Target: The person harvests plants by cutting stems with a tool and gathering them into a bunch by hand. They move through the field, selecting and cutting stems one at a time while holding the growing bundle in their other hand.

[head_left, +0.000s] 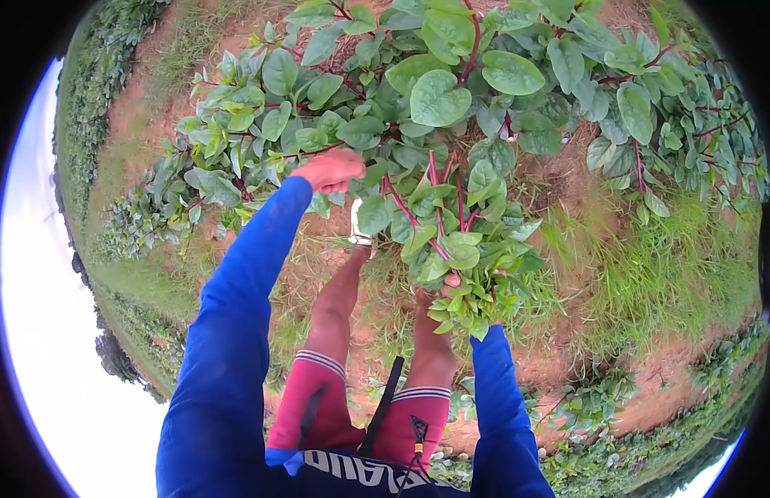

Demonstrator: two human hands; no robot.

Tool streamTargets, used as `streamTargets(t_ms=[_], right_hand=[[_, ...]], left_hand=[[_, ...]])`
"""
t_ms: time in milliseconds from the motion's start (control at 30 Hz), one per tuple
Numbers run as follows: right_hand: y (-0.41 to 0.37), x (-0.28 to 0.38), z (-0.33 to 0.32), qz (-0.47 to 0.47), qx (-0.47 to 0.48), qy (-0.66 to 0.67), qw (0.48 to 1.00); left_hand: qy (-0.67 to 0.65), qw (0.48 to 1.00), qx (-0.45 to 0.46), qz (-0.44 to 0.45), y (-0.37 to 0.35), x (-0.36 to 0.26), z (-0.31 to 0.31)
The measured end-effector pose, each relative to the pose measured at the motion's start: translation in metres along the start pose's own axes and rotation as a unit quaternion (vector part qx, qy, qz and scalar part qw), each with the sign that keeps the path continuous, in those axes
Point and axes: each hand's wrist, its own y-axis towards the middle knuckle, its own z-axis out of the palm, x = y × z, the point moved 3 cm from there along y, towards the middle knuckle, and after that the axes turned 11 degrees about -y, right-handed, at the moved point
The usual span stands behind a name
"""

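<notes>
My left hand (331,170) reaches into the near side of a leafy plant (360,131) with broad green leaves and dark red stems, which looks like Malabar spinach. Its fingers are curled closed beside a red stem, and leaves hide what they hold, if anything. Lower and to the right, my right hand (453,283) is wrapped around a bunch of cut leafy stems (464,249). The bunch's red stem ends point up and away from me, and its leaves cover most of that hand.
More red-stemmed plants (634,108) spread across the far side and right. Grass (667,282) and reddish soil (650,402) lie around my legs. A white shoe (360,224) stands just below the plants. A dark strap (381,407) hangs between my thighs.
</notes>
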Motion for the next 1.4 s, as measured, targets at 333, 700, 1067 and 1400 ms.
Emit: streamTargets(t_ms=[333, 700, 1067, 1400], right_hand=[[0.034, -0.035, 0.095, -0.043, 0.038, 0.127, 0.990], [0.200, -0.067, 0.156, -0.161, 0.021, 0.133, 0.978], [0.190, -0.081, 0.154, -0.140, -0.080, -0.019, 0.987], [0.148, -0.083, 0.104, -0.100, -0.075, -0.021, 0.992]], left_hand=[[-0.478, 0.724, -0.373, 0.329, -0.078, 0.000, -0.270], [-0.282, 0.887, -0.248, 0.270, 0.052, -0.024, -0.318], [-0.135, 0.912, -0.103, 0.374, -0.123, -0.023, -0.036], [-0.030, 0.934, 0.036, 0.354, -0.127, -0.026, -0.055]])
